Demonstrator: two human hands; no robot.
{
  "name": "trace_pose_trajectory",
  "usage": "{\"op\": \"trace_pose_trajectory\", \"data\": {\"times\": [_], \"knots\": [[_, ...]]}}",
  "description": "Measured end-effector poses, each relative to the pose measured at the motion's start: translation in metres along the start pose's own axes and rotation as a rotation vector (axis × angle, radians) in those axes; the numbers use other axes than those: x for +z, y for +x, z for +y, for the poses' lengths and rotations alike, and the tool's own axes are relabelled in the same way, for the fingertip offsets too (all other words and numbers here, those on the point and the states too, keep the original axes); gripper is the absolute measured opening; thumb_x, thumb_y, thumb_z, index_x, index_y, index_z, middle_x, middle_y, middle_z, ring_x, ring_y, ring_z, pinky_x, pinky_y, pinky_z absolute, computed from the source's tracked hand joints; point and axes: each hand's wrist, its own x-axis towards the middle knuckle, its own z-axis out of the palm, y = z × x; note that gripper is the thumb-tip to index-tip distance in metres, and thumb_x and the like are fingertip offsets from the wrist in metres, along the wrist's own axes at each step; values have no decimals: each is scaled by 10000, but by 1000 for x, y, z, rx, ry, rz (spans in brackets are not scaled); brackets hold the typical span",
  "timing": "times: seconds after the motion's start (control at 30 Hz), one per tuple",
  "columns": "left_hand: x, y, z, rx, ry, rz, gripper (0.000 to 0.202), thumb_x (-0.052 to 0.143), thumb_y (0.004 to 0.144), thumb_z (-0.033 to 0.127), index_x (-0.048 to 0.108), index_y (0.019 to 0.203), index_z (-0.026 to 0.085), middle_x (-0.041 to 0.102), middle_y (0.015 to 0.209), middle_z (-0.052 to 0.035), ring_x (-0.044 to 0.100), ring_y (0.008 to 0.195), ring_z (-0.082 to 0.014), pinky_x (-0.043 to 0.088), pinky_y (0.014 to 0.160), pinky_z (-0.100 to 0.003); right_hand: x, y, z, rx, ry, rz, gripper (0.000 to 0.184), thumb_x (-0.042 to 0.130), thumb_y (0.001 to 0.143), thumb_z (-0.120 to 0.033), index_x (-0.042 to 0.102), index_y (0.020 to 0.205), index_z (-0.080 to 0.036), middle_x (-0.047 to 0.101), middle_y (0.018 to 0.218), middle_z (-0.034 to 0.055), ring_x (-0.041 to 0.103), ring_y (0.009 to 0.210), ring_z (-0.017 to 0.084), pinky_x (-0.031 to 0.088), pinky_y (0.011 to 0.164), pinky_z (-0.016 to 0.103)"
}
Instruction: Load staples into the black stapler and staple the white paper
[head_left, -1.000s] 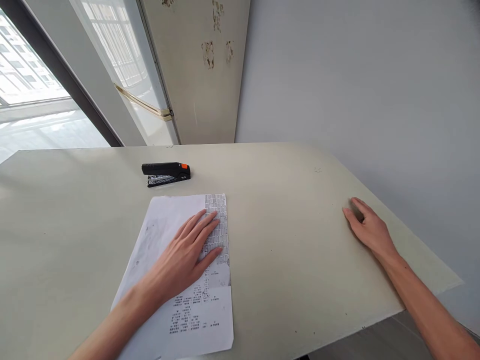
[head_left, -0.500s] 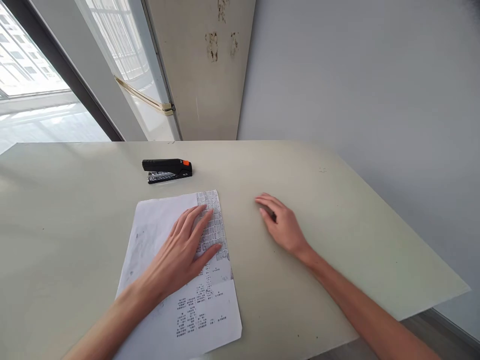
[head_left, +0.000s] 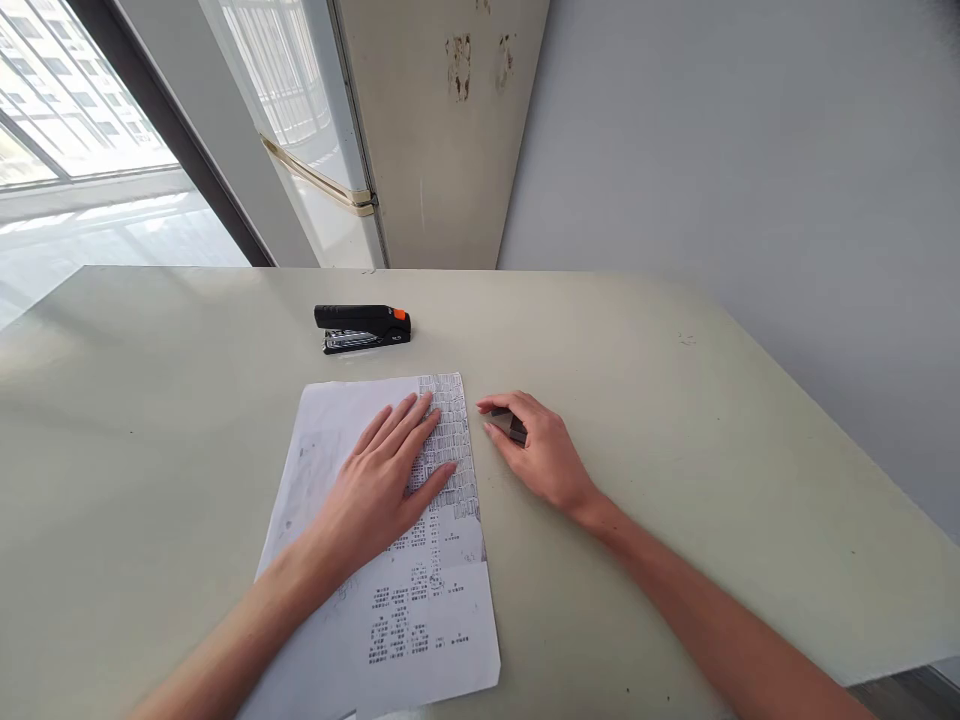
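Note:
My left hand lies flat on a stack of white printed sheets, fingers stretched out and a little apart. Its fingertips reach the densely printed strip at the upper right of the top sheet. Just right of the paper's edge, my right hand grips a small dark tool between thumb and fingers. It looks like a staple remover, though the fingers hide most of it. Beyond the sheets stands a black stapler with an orange patch on its right end.
The pale table carries all of this. Behind its far edge stands a fridge with worn patches on its side and a gold-coloured handle. A grey wall rises at the right, and a window is at the upper left.
My right hand has moved left with the dark tool, closer to the sheets' right edge. My left hand stays on the paper. The whole view has shifted slightly.

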Motion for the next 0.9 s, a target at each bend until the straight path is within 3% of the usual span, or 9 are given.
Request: {"op": "trace_pose_trajectory", "data": {"times": [0.37,0.5,0.7,0.9], "knots": [[0,1,-1,2,-9,33,486,368,1136,436,496,1560,236,418,1683,-29,359,1575,-252,343,1298,-524,-6,-5,-6,17,107,-108,255,597,981,-179,680,1200,-280,775,1107,27,735,997,194,599,887,364],[1,1,-2,14,-16,34,481,316,1148,344,437,1604,250,374,1706,-21,336,1585,-225,321,1310,-502,-9,-5,-6,56,196,-124,232,603,992,-221,688,1200,-277,782,1110,35,744,984,195,605,867,361],[0,0,1,-21,28,-18,691,394,1105,557,238,1695,232,270,1745,-62,237,1616,-279,298,1310,-536,-10,-4,-3,151,300,-77,203,614,991,-269,691,1179,-256,786,1095,50,750,1028,207,608,884,362],[1,0,0,-42,20,-33,667,366,1109,544,234,1702,268,275,1743,-35,245,1613,-295,289,1310,-548,-10,-2,-4,146,309,-73,208,596,989,-294,692,1167,-246,794,1074,59,755,1011,216,612,894,388]]}}
